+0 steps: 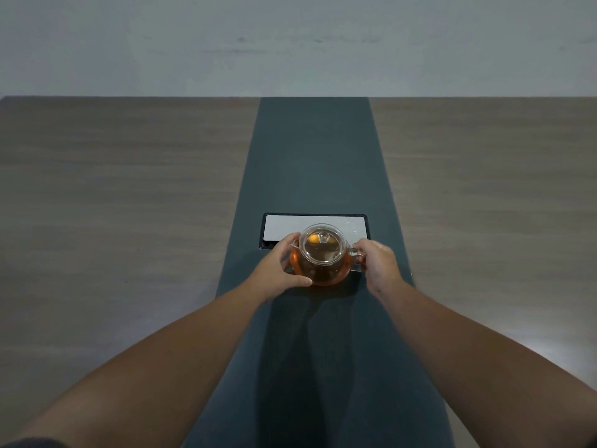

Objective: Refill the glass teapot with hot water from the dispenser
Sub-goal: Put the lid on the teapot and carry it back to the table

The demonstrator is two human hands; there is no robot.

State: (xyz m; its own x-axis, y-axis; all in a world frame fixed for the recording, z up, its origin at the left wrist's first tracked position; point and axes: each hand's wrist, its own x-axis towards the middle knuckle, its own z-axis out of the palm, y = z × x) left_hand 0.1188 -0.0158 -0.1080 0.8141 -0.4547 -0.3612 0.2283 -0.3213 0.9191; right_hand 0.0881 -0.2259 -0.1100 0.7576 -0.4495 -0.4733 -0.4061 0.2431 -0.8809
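A round glass teapot (319,265) with amber tea and a glass lid with a knob stands on the dark runner (315,163), at the near edge of a white rectangular tray (281,226). My left hand (279,270) cups the pot's left side, thumb along the lower front, fingers curled round the back by the spout. My right hand (378,260) grips the glass handle on the pot's right side. No dispenser is in view.
The runner lies lengthwise down the middle of a wooden table (129,189) that stretches left and right. A pale wall (290,43) rises behind the far edge. Water droplets speckle the tray's far right corner.
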